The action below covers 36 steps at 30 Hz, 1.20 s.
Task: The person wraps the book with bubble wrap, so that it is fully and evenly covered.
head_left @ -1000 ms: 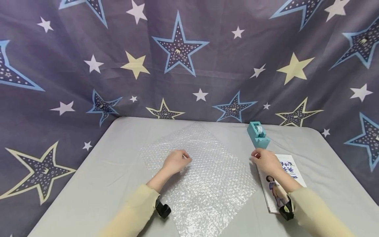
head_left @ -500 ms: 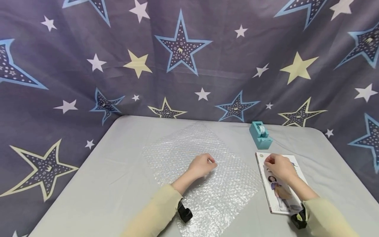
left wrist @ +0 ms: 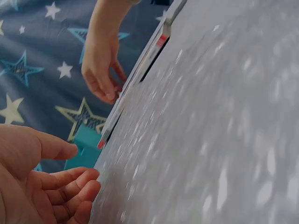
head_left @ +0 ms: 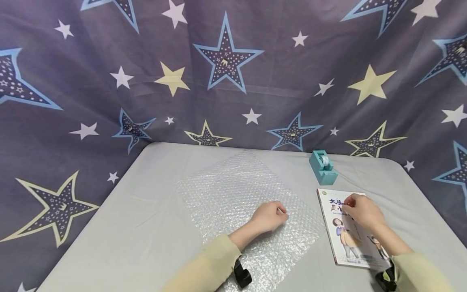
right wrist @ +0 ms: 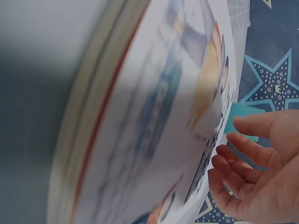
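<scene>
A white paperback book (head_left: 344, 229) with a cartoon figure and blue lettering on its cover lies on the right of the table. My right hand (head_left: 365, 211) hovers over its upper part, fingers loosely bent and holding nothing. In the right wrist view, a gap shows between that hand's fingers (right wrist: 229, 170) and thumb. To the left, a clear sheet of bubble wrap (head_left: 233, 190) is spread flat, one corner towards the back. Above its right part hangs my left hand (head_left: 268, 217), thumb and relaxed fingers apart with nothing between them, as the left wrist view shows.
A teal tape dispenser (head_left: 323, 172) with a roll of tape stands behind the book. A light grey cloth covers the table (head_left: 120, 227). Behind it hangs a dark curtain (head_left: 277, 81) printed with stars.
My left hand has moved right and nearer across the bubble wrap. The right hand has shifted right and nearer over the book, uncovering more of its cover. The view has turned slightly left.
</scene>
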Each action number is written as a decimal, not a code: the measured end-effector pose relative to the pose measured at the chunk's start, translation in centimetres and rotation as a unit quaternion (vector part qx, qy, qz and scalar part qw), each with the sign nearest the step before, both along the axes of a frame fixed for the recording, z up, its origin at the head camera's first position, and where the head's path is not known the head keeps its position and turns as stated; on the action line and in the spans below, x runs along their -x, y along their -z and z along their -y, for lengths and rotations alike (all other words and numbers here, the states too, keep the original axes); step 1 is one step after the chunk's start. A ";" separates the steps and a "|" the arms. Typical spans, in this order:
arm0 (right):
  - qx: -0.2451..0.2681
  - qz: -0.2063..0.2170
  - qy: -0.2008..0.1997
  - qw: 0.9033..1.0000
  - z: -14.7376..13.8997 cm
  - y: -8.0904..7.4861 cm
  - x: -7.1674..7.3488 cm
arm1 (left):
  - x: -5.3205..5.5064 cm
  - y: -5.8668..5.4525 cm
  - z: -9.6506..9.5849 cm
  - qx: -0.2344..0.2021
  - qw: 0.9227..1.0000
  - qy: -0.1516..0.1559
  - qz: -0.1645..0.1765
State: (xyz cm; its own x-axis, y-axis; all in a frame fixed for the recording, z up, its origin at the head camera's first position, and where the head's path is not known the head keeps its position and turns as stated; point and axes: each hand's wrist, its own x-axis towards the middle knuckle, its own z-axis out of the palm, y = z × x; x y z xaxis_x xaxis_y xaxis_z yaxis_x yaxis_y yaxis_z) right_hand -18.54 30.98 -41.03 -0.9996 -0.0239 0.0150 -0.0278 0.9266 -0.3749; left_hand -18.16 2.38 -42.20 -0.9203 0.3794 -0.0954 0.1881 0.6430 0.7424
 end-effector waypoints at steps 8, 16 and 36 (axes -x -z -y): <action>-0.010 0.007 0.007 1.000 -1.6 0.1 -0.5 | -1.3 -0.3 -2.9 0.023 0.999 0.036 -0.022; -0.020 0.010 0.019 1.000 -2.8 0.3 -1.2 | -2.3 0.0 -5.1 0.040 0.997 0.050 -0.036; -0.012 0.085 0.083 0.993 -5.0 0.3 -2.3 | -5.1 -0.5 -9.3 0.084 0.990 0.109 -0.014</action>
